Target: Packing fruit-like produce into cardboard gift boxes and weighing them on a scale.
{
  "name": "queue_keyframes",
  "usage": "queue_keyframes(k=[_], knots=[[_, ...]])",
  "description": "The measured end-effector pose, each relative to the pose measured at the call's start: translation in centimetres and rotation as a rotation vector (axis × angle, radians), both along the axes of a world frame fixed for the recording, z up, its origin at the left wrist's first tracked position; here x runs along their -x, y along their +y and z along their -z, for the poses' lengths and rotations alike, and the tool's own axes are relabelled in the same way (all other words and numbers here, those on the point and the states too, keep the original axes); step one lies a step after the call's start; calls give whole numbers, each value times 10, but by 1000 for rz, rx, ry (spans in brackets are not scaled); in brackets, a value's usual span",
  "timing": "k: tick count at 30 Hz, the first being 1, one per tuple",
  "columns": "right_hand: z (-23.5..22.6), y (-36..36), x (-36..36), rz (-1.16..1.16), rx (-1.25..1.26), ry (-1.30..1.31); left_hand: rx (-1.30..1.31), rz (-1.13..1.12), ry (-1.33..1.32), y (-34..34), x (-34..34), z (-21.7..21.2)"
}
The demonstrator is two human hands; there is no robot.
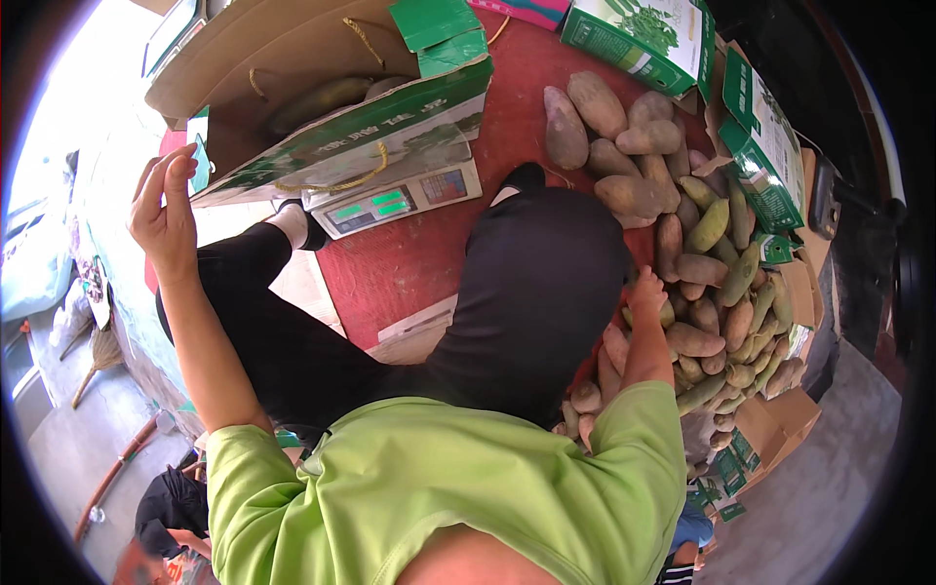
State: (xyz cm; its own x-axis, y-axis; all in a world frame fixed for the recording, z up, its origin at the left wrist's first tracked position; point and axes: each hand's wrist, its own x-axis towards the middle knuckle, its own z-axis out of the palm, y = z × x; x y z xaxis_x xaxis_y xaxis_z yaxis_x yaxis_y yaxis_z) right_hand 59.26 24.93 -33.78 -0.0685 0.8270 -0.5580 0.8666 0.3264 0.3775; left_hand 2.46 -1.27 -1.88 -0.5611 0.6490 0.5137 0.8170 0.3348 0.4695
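My left hand (164,216) is raised beside the left end of an open cardboard box (336,146), its fingers partly bent and apart. The fingertips are close to the box's small end flap (199,148); whether they touch it I cannot tell. Inside the box lie a few elongated root vegetables (327,100), partly hidden by its green front wall. Under the box is a digital scale (395,203) with lit green displays. By my right knee, my right hand (645,294) is low at the near edge of a large pile of brown and green root vegetables (695,267), its fingers loosely spread, nothing visible in them.
The pile lies on a red mat (380,285) and spreads along my right side. Green and white boxes (763,146) border it, with an opened carton (780,429) nearer me. My legs (531,292) flank the scale. A broom (101,353) lies at far left.
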Motion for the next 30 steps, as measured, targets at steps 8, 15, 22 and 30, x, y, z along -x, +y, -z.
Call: queue_keyframes(k=[8,15,22,30], knots=[[-16,-10,4,-54,4,-149,33,-64,16,-7,-3,-3],[-24,-26,24,-61,109,-130,17,-47,39,-7,-4,-7],[-11,-60,63,-220,218,101,49,-48,53,-3,-6,-11],[-64,-52,74,-42,293,572,-73,-49,-35,-8,2,-9]])
